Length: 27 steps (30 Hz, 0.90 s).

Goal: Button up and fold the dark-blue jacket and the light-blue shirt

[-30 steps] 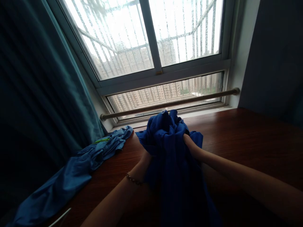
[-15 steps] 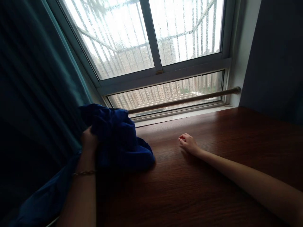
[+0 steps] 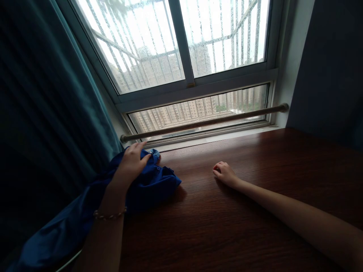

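A crumpled deep-blue garment (image 3: 153, 185) lies in a heap at the left of the wooden table (image 3: 215, 226), with a small lighter-blue patch near its far edge. Over its upper part is my left hand (image 3: 133, 160), open, thumb and fingers apart; whether the palm touches the cloth I cannot tell. A beaded bracelet circles that wrist. On the tabletop, right of the garment and apart from it, rests my right hand (image 3: 224, 173). Its fingers are loosely curled in and nothing shows in them.
Behind the table is a window (image 3: 187, 85) with a horizontal rail (image 3: 204, 122) across its lower part. A teal curtain (image 3: 73, 98) hangs at the left. More blue cloth (image 3: 53, 234) spreads along the lower left, and a dark wall (image 3: 326, 75) stands at the right.
My left hand has let go of the blue garment, which has dropped lower and flatter onto the table, uncovering the rail's left end. My right hand stays in place.
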Each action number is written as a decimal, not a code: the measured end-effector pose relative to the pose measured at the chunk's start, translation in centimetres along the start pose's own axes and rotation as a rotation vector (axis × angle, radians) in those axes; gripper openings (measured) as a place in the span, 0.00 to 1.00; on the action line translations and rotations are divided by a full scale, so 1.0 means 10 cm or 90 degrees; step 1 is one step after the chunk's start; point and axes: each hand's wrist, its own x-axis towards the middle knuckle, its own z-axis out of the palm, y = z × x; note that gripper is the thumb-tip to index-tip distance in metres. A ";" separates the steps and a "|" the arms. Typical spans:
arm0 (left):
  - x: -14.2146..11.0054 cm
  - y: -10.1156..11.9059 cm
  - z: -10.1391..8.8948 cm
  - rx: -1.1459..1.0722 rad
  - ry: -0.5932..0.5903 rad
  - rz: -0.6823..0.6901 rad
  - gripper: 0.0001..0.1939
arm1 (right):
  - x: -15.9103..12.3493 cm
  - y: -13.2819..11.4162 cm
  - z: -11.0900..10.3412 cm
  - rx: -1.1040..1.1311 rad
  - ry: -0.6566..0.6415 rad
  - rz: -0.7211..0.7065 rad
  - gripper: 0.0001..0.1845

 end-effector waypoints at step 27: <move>-0.26 -0.02 1.62 -0.598 0.081 -0.316 0.10 | 0.00 -0.01 -0.04 -0.011 0.004 0.009 0.04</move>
